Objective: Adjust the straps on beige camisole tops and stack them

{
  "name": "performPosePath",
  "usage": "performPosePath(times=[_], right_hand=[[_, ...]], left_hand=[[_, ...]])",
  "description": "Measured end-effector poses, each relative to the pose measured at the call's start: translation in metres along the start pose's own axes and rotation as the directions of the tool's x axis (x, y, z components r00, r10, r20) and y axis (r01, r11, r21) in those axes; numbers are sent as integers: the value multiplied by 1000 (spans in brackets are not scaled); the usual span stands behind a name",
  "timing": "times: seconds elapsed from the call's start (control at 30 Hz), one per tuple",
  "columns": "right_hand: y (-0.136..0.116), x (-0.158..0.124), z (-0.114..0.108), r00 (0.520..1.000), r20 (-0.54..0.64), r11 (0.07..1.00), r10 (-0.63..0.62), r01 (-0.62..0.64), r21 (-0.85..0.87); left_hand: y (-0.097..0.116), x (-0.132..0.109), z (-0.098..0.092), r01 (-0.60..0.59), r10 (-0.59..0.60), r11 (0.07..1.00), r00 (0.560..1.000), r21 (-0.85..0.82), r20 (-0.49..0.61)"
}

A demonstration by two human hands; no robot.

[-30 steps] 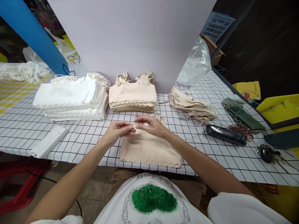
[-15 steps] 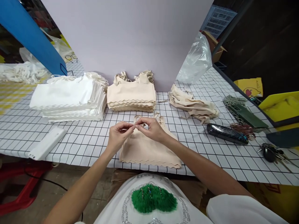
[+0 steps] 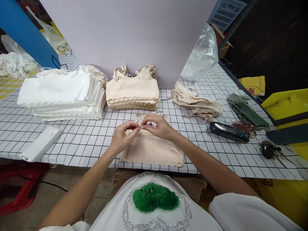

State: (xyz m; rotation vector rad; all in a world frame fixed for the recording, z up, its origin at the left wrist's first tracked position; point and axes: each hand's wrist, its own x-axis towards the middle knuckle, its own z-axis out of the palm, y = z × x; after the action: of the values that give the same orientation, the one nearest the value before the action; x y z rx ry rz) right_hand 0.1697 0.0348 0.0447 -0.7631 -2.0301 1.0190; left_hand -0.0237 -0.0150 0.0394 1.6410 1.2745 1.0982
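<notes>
Hardly anything has shifted over the last second: both hands remain together over the same spot, with their fingertips drawn a little closer.

Standing by, I see the gridded table (image 3: 216, 154) running the full width, backed on the far side by a lilac board (image 3: 130, 32). At far left sits the stack of white tops (image 3: 62, 93), thick and squared off. Just right of it is the smaller stack of beige tops (image 3: 132, 94), with its straps bunched against the board. Farther right lies a loose heap of beige fabric (image 3: 196, 104), unfolded, and beyond that a clear plastic bag (image 3: 202, 54) leans on the board's edge.

A single beige top (image 3: 151, 150) lies flat at the near edge, right in front of the person, its scalloped hem almost on the table's lip. The right hand (image 3: 160, 127) hovers over its far end, thumb and forefinger pinched on the strap (image 3: 139, 117). The left hand (image 3: 124, 137) meets it from the left, also pinching that strap, fingertips touching the other hand's.

A white box (image 3: 40, 144) rests near left. On the right are a black patterned case (image 3: 228, 132) and, smaller, a bunch of keys (image 3: 269, 150), well apart from the hands.
</notes>
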Motion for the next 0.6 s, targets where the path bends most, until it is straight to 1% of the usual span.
performPosePath(times=[0.07, 0.13, 0.2, 0.27, 0.33, 0.43, 0.6], right_hand=[[1, -4, -5, 1000, -4, 1000, 21, -21, -19], [5, -9, -10, 997, -19, 996, 77, -77, -34], [9, -15, -13, 992, -35, 991, 123, -124, -44], [15, -21, -15, 989, -29, 988, 145, -146, -41], [20, -26, -15, 988, -11, 987, 156, -156, -43], [29, -31, -11, 988, -13, 986, 155, -156, -57], [38, -38, 1, 995, -11, 993, 95, -95, -64]], left_hand=[[-9, -2, 6, -56, 50, 988, 998, 142, 45], [-19, -5, 12, -107, 80, 942, 992, 318, 97], [-29, -8, 18, -123, 67, 879, 988, 460, 137], [-35, -10, 23, -112, 40, 835, 989, 539, 142], [-38, -12, 26, -99, 28, 820, 991, 564, 133], [-41, -12, 29, -104, 43, 839, 991, 534, 126], [-48, -14, 34, -114, 77, 877, 992, 467, 98]])
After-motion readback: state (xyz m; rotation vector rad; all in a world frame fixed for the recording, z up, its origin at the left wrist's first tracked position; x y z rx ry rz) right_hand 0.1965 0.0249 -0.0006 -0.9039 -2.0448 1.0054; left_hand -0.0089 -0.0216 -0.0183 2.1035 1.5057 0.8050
